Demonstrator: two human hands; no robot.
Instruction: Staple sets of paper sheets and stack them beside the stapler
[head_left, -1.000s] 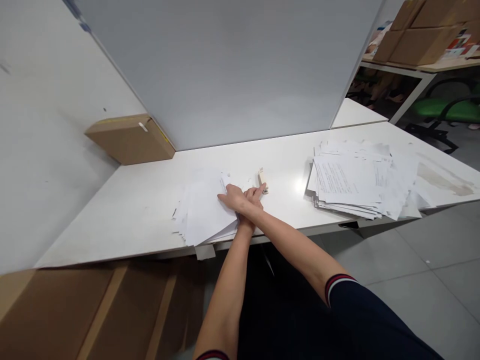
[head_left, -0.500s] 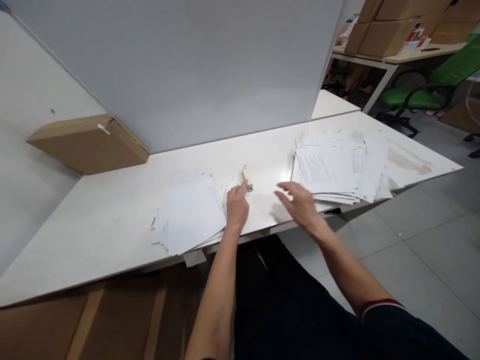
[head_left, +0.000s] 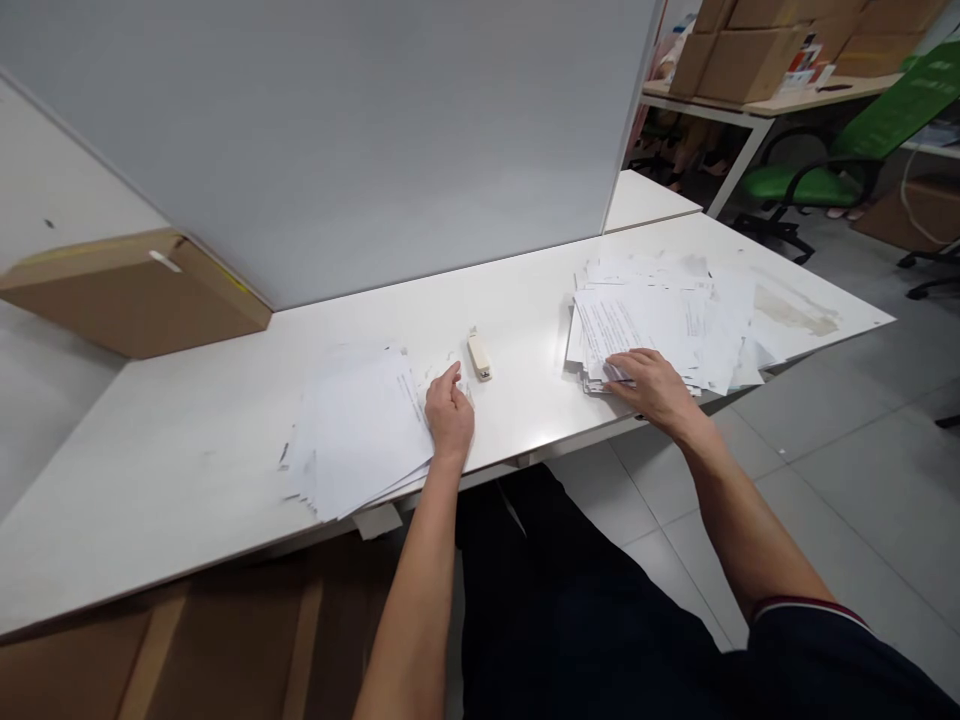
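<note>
My left hand (head_left: 450,410) rests on the table between the left paper pile (head_left: 367,430) and a small cream stapler (head_left: 478,358). Its fingers are loosely bent and apart, with nothing in them, just short of the stapler. On the right, my right hand (head_left: 656,390) is at the near edge of a stack of printed papers (head_left: 652,310). Thumb and fingers close on the edge of a printed sheet of paper (head_left: 609,325), which curls slightly there. How many sheets lie in the pinch is hidden.
A grey panel (head_left: 360,150) stands along the table's back edge. A cardboard box (head_left: 150,300) leans at the left end of the white table (head_left: 187,450). Beyond the right end are a green chair (head_left: 802,185) and another desk with stacked cardboard boxes (head_left: 742,60).
My right hand has moved right from above the bare table to the paper stack and closed on a sheet's edge. My left hand has drawn back from the stapler. The view has shifted slightly.
</note>
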